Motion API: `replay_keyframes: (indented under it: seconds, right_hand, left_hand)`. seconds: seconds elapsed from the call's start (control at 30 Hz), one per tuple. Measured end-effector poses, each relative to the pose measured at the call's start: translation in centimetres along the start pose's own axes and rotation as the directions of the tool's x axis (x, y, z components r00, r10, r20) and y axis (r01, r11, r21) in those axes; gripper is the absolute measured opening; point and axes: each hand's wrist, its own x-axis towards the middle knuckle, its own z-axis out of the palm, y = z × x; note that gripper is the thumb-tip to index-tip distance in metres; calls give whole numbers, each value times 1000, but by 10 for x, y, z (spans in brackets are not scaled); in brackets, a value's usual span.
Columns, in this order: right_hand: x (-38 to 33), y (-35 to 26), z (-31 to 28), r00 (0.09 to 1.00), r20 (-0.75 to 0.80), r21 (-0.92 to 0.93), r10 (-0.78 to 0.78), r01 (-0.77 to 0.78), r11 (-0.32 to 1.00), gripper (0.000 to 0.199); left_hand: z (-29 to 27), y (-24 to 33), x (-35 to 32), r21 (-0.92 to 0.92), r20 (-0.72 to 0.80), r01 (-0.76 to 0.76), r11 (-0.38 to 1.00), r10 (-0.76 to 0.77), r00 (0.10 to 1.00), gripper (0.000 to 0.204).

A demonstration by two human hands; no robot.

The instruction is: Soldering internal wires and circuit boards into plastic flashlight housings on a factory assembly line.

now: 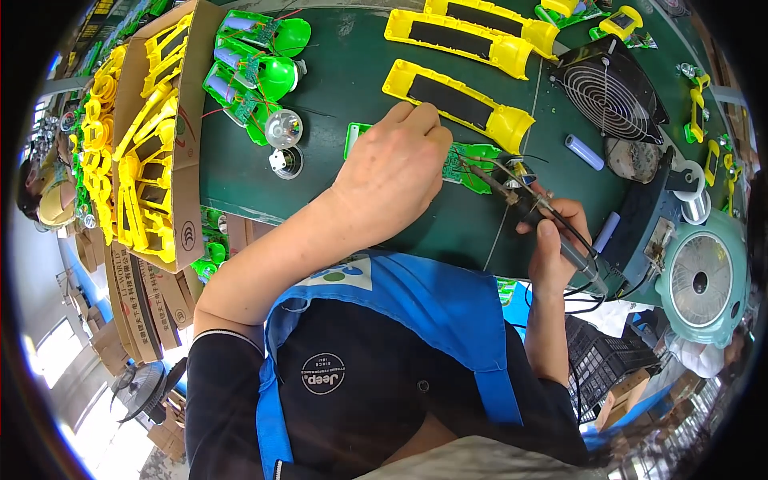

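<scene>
My left hand point(396, 172) is closed over a green plastic housing with a green circuit board point(476, 178) on the dark green table. Its fingers point away from me, and whatever they pinch is hidden beneath them. In my right hand point(556, 248) is a soldering iron point(524, 210), gripped by its handle. Its tip slants left over the circuit board, close to my left fingers; I cannot tell whether it touches. A thin tube or cable runs along the iron. Just beyond my left hand lies a yellow casing point(456, 100) with a black panel.
Left stand green housings point(248, 76) with batteries, clear bulbs point(284, 128) and a cardboard box point(188, 136) of yellow parts. Right are a black fan with a wire grille point(608, 88), a blue battery point(584, 152), a solder spool point(696, 206) and a green desk fan point(700, 280).
</scene>
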Motion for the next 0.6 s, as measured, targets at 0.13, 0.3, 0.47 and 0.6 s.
replay_keyframes:
  seconds: [0.13, 0.3, 0.47, 0.6]
  right_hand:
    - [0, 0, -2, 1000, -16, 18, 21, -21, 1000, 24]
    - [0, -5, -7, 998, -63, 48, -19, 22, 999, 33]
    - [12, -14, -18, 969, -150, 65, -196, 208, 976, 45]
    - [29, -21, -17, 966, -165, 23, -198, 204, 979, 39]
  left_hand:
    - [-2, 3, 2, 8, 15, 11, 1000, -12, 1000, 14]
    - [-3, 4, 2, 22, 18, 17, 1000, -17, 1000, 14]
    - [-1, 4, 1, 19, 15, 22, 1000, -22, 1000, 14]
    - [-2, 4, 1, 28, 12, 23, 999, -23, 1000, 13]
